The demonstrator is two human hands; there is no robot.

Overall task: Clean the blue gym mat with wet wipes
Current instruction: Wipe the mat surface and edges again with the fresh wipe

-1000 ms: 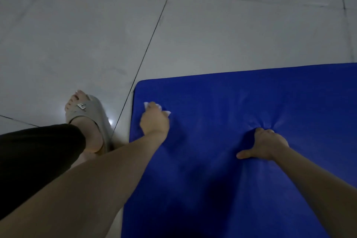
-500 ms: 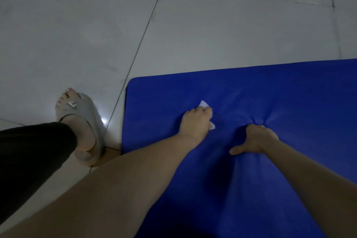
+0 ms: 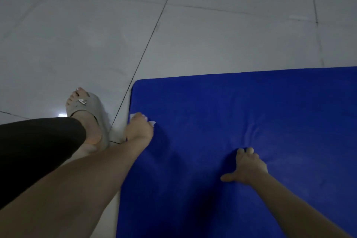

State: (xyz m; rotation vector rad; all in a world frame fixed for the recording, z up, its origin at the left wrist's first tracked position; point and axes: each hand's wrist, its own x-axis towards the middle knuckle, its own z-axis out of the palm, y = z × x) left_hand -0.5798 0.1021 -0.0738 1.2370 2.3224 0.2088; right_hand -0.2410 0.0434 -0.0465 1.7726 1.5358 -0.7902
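The blue gym mat [image 3: 241,114] lies on the tiled floor and fills the lower right of the view. My left hand [image 3: 139,128] presses a white wet wipe [image 3: 151,122] onto the mat at its left edge; only small corners of the wipe show past the fingers. My right hand [image 3: 248,166] rests flat on the mat further right, fingers spread, and its fingertips dent the soft surface into creases.
Grey floor tiles [image 3: 212,35] with dark joints surround the mat. My left foot in a grey slide sandal [image 3: 90,114] stands on the floor just left of the mat, with a black trouser leg [image 3: 34,150] over it.
My left hand has swept the wipe from the mat's middle back to its left edge. My right hand has stayed pressed on the mat.
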